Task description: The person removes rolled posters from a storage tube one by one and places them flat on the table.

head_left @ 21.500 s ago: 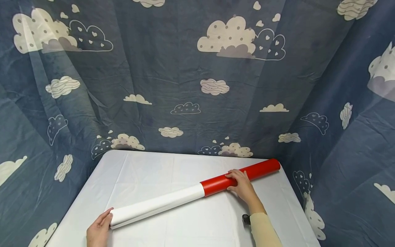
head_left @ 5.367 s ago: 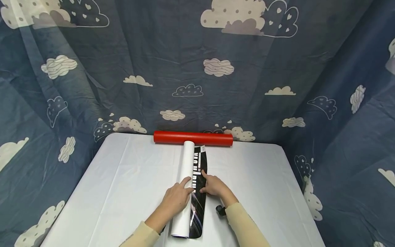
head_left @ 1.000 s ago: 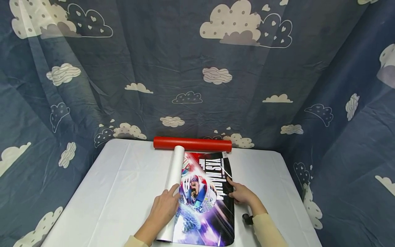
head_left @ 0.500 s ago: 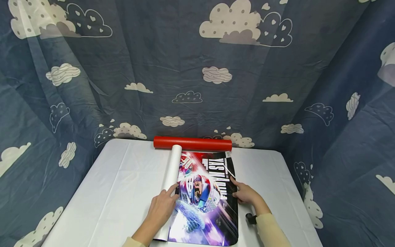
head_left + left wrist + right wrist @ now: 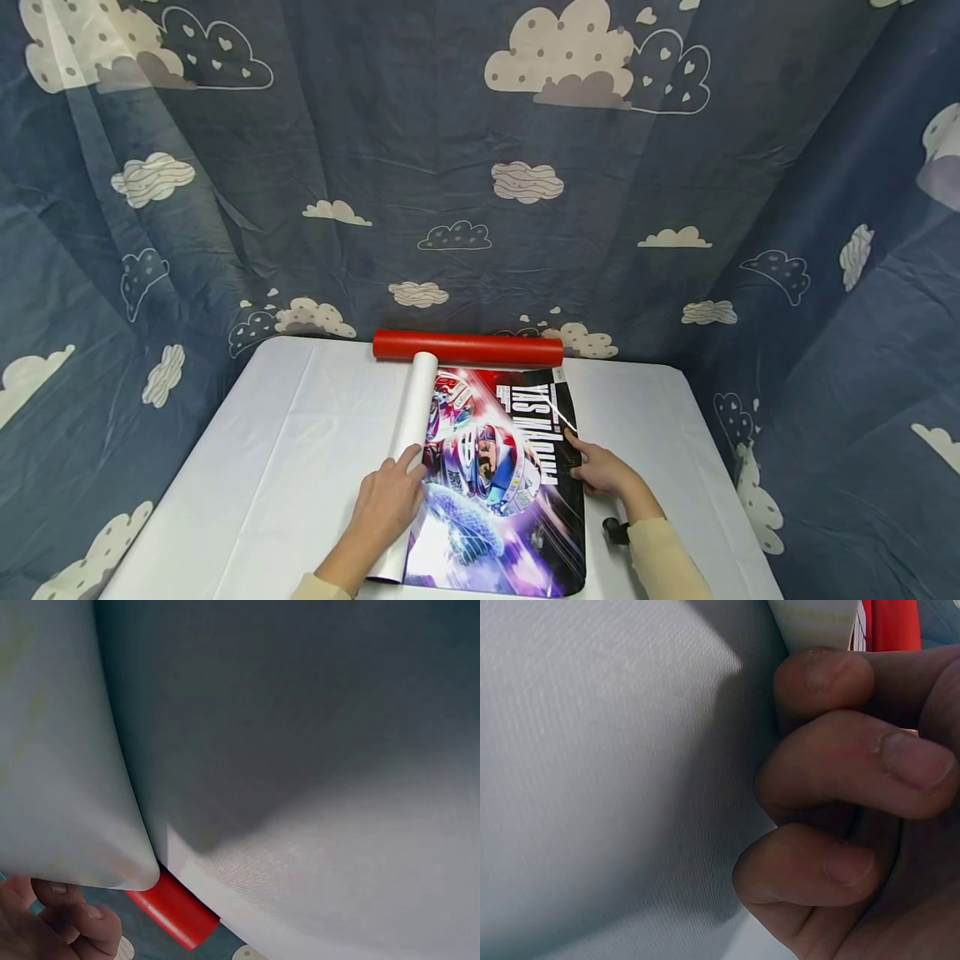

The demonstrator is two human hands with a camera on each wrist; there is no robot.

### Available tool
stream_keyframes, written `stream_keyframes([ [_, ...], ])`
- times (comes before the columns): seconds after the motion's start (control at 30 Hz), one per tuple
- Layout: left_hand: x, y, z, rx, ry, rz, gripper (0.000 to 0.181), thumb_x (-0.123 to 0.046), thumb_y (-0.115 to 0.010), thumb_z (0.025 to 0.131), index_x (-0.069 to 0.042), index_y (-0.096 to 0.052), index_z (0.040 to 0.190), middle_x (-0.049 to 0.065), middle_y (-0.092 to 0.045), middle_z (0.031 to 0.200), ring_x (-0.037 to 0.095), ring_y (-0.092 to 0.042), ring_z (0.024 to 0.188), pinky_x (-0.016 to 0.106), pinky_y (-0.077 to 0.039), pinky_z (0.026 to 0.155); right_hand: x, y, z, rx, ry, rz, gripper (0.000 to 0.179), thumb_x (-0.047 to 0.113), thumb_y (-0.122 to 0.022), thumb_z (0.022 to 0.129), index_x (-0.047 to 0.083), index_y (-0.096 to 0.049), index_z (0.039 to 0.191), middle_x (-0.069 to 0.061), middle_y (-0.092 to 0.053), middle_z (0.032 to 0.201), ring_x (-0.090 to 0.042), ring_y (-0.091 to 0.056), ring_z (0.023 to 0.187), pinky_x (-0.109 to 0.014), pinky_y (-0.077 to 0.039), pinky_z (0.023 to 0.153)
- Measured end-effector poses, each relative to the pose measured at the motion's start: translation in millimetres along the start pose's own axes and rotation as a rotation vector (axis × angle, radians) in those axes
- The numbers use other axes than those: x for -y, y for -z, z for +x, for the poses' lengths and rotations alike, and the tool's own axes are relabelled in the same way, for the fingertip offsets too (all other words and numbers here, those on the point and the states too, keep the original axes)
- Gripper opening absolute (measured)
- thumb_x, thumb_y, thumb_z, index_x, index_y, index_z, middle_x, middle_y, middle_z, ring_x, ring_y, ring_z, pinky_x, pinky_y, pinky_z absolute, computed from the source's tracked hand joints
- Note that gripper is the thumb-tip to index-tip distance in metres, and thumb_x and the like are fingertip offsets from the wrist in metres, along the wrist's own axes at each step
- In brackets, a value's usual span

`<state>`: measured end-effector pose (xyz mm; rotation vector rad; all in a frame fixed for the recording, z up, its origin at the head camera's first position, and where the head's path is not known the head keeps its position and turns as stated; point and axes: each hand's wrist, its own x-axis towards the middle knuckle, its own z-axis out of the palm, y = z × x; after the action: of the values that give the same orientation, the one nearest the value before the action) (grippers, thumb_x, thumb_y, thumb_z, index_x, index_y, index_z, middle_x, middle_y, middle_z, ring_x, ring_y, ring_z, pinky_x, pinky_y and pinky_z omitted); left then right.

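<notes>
A colourful poster (image 5: 495, 533) lies partly unrolled on the white table, printed with a helmeted figure and large white letters. Its left part remains a white roll (image 5: 414, 408). My left hand (image 5: 386, 502) holds the roll along its middle; the left wrist view has curled fingers (image 5: 94, 919) by the roll's edge. At the opposite side my right hand (image 5: 606, 473) pinches the poster's dark right edge. Curled fingers of that hand (image 5: 840, 769) fill the right wrist view, where the poster's white underside (image 5: 810, 622) shows above them.
A red tube (image 5: 465, 348) lies crosswise at the table's back edge, just behind the poster. The white table (image 5: 285, 467) extends on both sides. A blue cloud-patterned curtain (image 5: 435, 183) surrounds the back and sides.
Earlier, the white roll came partly out of the red tube, which then lay at the back. Over the last second both hands moved slightly apart, and more of the printed side came into view.
</notes>
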<state>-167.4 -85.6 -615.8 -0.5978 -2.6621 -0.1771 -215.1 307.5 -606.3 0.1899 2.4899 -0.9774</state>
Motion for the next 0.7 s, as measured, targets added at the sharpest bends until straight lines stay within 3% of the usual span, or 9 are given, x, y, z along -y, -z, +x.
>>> stream_keyframes([
  [0.13, 1.4, -1.1, -0.2, 0.009, 0.016, -0.004, 0.018, -0.033, -0.083, 0.089, -0.020, -0.072, 0.096, 0.005, -0.068, 0.139, 0.017, -0.056, 0.068, 0.025, -0.036, 0.044, -1, 2, -1.8, 0.000, 0.001, -0.005, 0.082, 0.005, -0.067, 0.096, 0.017, -0.029, 0.168, -0.011, -0.063, 0.079, -0.013, -0.046, 0.049, -0.024, -0.040, 0.050],
  [0.27, 3.8, -2.0, -1.2, -0.010, -0.003, 0.038, 0.024, -0.028, -0.086, 0.083, -0.019, -0.068, 0.096, 0.007, -0.066, 0.138, 0.016, -0.055, 0.067, 0.024, -0.033, 0.044, -2, 4, -2.5, 0.003, 0.001, -0.002, 0.083, 0.004, -0.067, 0.095, 0.017, -0.028, 0.168, -0.016, -0.066, 0.086, -0.013, -0.047, 0.049, -0.024, -0.041, 0.050],
  [0.43, 6.9, -1.0, -3.0, -0.044, -0.021, 0.076, 0.017, -0.022, -0.085, 0.077, -0.020, -0.071, 0.088, 0.004, -0.068, 0.139, 0.015, -0.052, 0.064, 0.024, -0.029, 0.044, -5, 5, -2.5, -0.004, -0.001, -0.002, 0.084, 0.003, -0.067, 0.095, 0.018, -0.028, 0.168, -0.030, -0.067, 0.112, -0.012, -0.047, 0.049, -0.025, -0.042, 0.050],
  [0.57, 8.9, 0.3, -3.9, -0.024, -0.011, 0.073, 0.010, -0.025, -0.083, 0.080, -0.021, -0.077, 0.086, 0.003, -0.069, 0.142, 0.017, -0.053, 0.064, 0.026, -0.030, 0.045, -6, 7, -2.0, -0.002, -0.007, 0.011, 0.084, 0.002, -0.067, 0.096, 0.019, -0.028, 0.168, -0.036, -0.059, 0.131, -0.012, -0.047, 0.050, -0.025, -0.044, 0.050],
  [0.7, 11.6, 0.8, -3.9, 0.007, 0.013, 0.071, 0.013, -0.028, -0.080, 0.086, -0.019, -0.077, 0.095, 0.007, -0.066, 0.145, 0.018, -0.054, 0.066, 0.027, -0.033, 0.046, -6, 7, -1.4, 0.002, -0.001, 0.004, 0.083, 0.003, -0.067, 0.096, 0.019, -0.028, 0.168, -0.033, -0.063, 0.125, -0.012, -0.048, 0.050, -0.025, -0.043, 0.050],
])
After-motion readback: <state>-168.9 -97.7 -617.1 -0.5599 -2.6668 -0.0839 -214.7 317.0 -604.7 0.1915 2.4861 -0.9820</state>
